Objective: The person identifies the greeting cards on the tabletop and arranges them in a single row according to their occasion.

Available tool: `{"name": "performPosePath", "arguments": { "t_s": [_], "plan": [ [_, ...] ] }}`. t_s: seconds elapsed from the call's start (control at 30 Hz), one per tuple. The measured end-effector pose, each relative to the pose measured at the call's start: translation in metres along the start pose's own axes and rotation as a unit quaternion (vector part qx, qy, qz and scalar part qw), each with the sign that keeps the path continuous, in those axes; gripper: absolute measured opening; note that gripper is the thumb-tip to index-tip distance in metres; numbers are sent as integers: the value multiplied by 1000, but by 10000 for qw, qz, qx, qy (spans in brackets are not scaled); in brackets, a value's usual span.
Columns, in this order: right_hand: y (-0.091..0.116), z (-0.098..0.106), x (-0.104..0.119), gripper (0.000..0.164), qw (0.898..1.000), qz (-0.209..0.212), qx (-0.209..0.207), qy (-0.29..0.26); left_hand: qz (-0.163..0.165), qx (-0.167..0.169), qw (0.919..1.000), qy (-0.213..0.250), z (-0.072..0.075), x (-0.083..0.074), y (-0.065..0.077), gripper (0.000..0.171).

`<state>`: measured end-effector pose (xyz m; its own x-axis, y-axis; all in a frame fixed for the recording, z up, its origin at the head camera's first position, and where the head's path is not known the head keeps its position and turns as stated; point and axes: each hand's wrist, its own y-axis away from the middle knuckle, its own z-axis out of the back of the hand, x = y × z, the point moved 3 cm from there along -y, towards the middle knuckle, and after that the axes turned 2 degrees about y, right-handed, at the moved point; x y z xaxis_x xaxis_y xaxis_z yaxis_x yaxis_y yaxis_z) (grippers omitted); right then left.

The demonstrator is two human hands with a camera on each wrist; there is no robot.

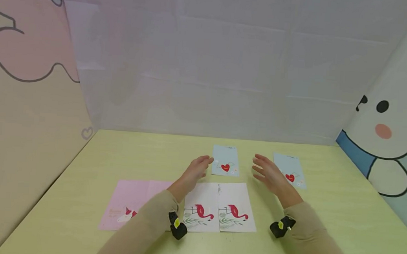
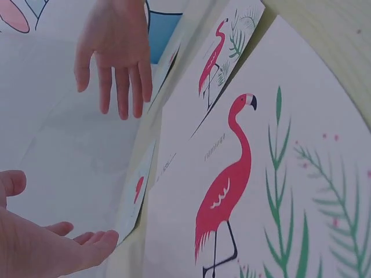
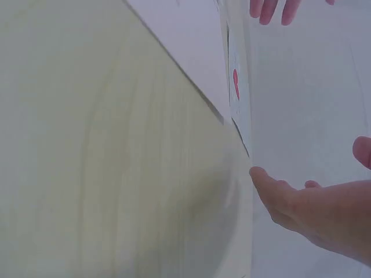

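Observation:
Both hands hover over the table, palms toward each other, fingers loosely extended and holding nothing. The left hand (image 1: 194,173) is just left of a pale blue card with a red heart (image 1: 225,161). My right hand (image 1: 270,175) is between that card and a second pale blue heart card (image 1: 294,169), partly covering the latter. Below the left hand lie two white flamingo cards (image 1: 201,209) side by side, large in the left wrist view. A pink card (image 1: 124,200) with a small red-and-white figure lies further left, partly hidden by the left forearm.
The cards lie on a pale yellow-green table (image 1: 77,208). A whitish sheet (image 1: 208,64) hangs behind it. Side panels with cartoon drawings stand at left (image 1: 24,110) and right (image 1: 394,128). Each wrist wears a small black camera.

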<state>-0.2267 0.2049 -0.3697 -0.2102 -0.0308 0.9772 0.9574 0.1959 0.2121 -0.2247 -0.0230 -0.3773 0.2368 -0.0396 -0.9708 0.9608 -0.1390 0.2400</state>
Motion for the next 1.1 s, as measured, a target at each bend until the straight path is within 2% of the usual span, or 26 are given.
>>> {"name": "performPosePath", "arguments": {
  "t_s": [0.1, 0.2, 0.33, 0.57, 0.8, 0.93, 1.1],
  "plan": [
    [-7, -4, -4, 62, 9980, -352, -7, -520, 291, -121, 9994, 169, -7, 4, -7, 57],
    [-11, -8, -7, 63, 9951, -573, -19, -807, 353, -166, 9988, 286, -12, 6, -11, 55],
    [-15, -14, -7, 62, 9931, -701, -64, -936, 377, -124, 9984, 414, -15, 9, -16, 53],
    [-19, -19, -10, 63, 9934, -835, -188, -761, 497, -104, 9972, 557, -16, 12, -20, 51],
    [-23, -15, -13, 55, 9940, -894, -415, -473, 592, -175, 9954, 726, -15, 12, -21, 51],
    [-25, -12, -12, 50, 9954, -692, -640, -147, 567, -116, 9950, 811, -17, 11, -20, 53],
    [-24, -9, -11, 44, 9946, -411, -950, 13, 534, 55, 9939, 959, -24, 9, -18, 50]
  ]
}}
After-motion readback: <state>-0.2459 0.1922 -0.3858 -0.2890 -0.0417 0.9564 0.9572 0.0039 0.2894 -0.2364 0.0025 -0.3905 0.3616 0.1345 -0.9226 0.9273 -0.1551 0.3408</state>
